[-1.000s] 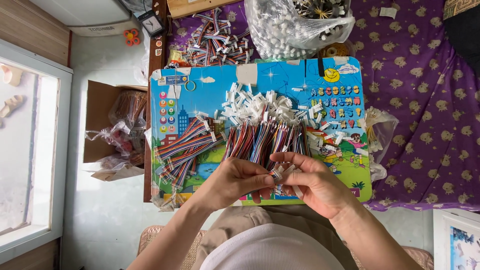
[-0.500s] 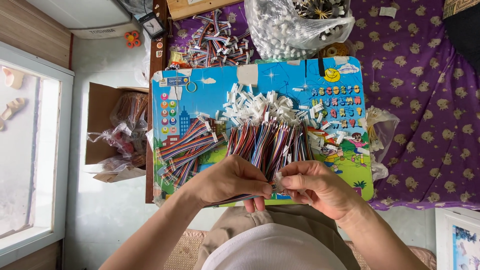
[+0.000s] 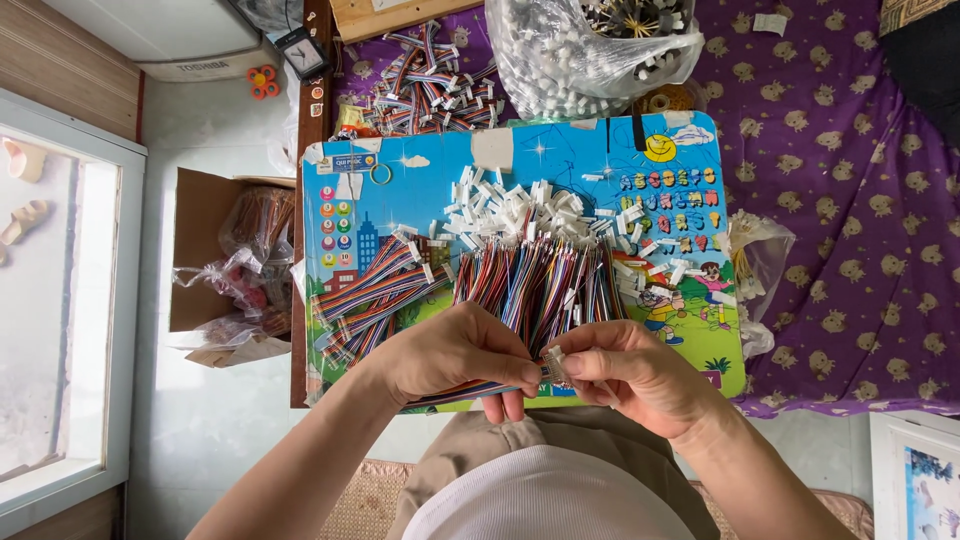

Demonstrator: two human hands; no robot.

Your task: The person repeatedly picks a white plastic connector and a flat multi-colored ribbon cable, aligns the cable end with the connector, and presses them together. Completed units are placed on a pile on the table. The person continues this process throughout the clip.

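My left hand (image 3: pixel 455 352) grips a flat multicoloured ribbon cable (image 3: pixel 462 392) near the front edge of a small colourful cartoon-printed table (image 3: pixel 560 150). My right hand (image 3: pixel 632 372) pinches a small white plastic connector (image 3: pixel 555 365) at the cable's end, fingertips of both hands meeting there. Just beyond the hands lies a wide row of ribbon cables (image 3: pixel 540 285) with white connectors (image 3: pixel 510 208) heaped at their far ends. A second bundle of cables (image 3: pixel 370 295) lies fanned out on the table's left part.
A clear plastic bag of white connectors (image 3: pixel 590 50) and a pile of finished cables (image 3: pixel 425 85) sit beyond the table on a purple patterned cloth (image 3: pixel 850 200). An open cardboard box with bagged cables (image 3: pixel 235 265) stands on the floor at left. A small plastic bag (image 3: pixel 755 260) hangs at the table's right edge.
Both hands have shifted slightly left and closer together at the table's front edge; the right hand's fingers now pinch the connector against the cable end held by the left.
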